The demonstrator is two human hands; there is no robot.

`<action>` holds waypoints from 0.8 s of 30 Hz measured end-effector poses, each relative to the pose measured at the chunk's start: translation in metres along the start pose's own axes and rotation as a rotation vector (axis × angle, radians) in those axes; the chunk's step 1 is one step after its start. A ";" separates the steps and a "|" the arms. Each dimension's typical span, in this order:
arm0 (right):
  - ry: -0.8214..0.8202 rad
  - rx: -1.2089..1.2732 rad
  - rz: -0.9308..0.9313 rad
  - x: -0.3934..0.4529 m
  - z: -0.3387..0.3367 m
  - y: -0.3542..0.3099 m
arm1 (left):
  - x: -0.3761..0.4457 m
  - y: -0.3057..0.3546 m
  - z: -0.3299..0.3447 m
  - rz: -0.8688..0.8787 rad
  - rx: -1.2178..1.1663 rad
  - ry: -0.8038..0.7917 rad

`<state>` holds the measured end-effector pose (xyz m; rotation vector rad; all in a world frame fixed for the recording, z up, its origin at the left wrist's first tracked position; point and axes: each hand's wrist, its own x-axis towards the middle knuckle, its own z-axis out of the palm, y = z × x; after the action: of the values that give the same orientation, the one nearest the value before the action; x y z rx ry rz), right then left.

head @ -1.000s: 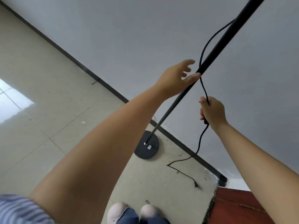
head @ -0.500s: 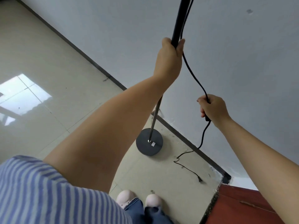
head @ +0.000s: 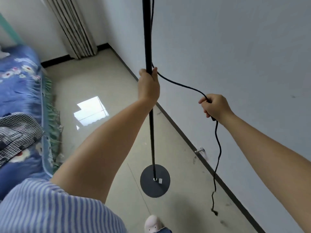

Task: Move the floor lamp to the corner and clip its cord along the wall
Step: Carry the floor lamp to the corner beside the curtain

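Floor lamp held upright by the pole, cord gathered aside

The floor lamp's pole (head: 148, 39) is gripped by the left hand (head: 149, 86), fingers wrapped round it, its long axis vertical above the round base (head: 154, 180) beside the wall (head: 235, 47). The cord (head: 181, 84) is kept closed in the right hand (head: 215, 107), wall-side of the pole, its plug end dangling. The corner by the curtain (head: 74, 29) lies beyond the pole.
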<state>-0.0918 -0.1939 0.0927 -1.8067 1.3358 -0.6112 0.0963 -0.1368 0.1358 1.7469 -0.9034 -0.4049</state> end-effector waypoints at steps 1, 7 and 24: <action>-0.006 0.002 -0.052 0.010 0.003 -0.023 | 0.011 -0.001 -0.020 0.006 0.013 0.042; -0.098 0.100 -0.337 0.081 0.045 -0.152 | 0.091 -0.021 -0.123 0.039 0.090 0.218; -0.243 0.243 -0.676 0.356 0.238 -0.426 | 0.393 -0.110 -0.225 -0.020 0.139 0.113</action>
<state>0.4446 -0.3992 0.2790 -2.0357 0.4455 -0.8269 0.5423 -0.2645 0.1789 1.8876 -0.8504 -0.2576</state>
